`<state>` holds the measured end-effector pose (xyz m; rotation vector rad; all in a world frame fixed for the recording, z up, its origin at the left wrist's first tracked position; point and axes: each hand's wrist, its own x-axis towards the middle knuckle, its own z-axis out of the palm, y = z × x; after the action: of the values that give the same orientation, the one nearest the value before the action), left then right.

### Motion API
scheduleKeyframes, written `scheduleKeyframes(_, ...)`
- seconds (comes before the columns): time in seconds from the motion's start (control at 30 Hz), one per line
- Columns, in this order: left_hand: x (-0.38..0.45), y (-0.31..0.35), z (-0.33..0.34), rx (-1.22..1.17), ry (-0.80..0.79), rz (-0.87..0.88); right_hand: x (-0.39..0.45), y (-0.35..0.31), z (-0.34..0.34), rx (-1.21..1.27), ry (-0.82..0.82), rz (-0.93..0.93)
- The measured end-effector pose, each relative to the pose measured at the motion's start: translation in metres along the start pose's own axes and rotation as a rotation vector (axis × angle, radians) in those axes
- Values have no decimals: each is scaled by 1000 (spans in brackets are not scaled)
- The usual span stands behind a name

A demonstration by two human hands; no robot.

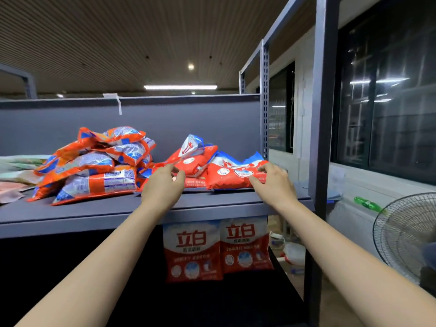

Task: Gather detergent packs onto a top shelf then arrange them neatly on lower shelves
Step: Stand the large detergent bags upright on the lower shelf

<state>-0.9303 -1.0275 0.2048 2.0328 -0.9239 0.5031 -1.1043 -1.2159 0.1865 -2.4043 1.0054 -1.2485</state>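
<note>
Head view, single frame.

Top shelf [94, 215]: grey metal board at chest height. Holds a loose heap of orange-and-blue detergent packs [94, 166] at left-centre and a smaller cluster of red-and-white packs [198, 161] at right, lying flat and partly overlapping.

Left hand [162, 182]: fingers curled onto the near edge of a red pack in the cluster; grasping it, as far as can be told.

Right hand [274, 181]: fingers and thumb pinching the right end of the rightmost red pack [233, 177], which lies at the shelf's right front corner.

Lower shelf: two upright red packs [218, 249] stand side by side, touching, faces forward, at the right end beneath the board.

Step in hand, by judgement: gathering looks done; arranging is under way, with a red pack being taken from the top shelf.

Next move calls for: lifting the pack clear of its neighbours, lowering it under the board, and standing it just left of the upright pair.
</note>
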Motion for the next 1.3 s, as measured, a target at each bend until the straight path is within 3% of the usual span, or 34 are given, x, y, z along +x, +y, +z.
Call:
scheduleKeyframes(0.17, 51, -16, 19, 8, -110, 6, 41, 12, 19, -98, -102, 191)
scheduleKeyframes(0.3, 84, -24, 39, 108, -235, 15, 64, 17, 29, 36, -192, 348)
scheduleKeyframes(0.53, 119, -34, 54, 432, -346, -13, 96, 20, 38, 194, -185, 507)
scheduleKeyframes(0.63, 115, -29, 50, 357, -372, -18, 100, 19, 43, 190, -170, 554)
scheduleKeyframes(0.83, 104, -20, 45, 43, -371, 57, 77, 6, 41, 37, -49, 429)
scheduleKeyframes(1.07, 92, -10, 35, 51, -374, 65, 41, 0, 25, 88, 87, 252)
scheduleKeyframes(1.3, 64, -25, 8, 88, -304, 71, 17, -9, 25, 247, 221, 287)
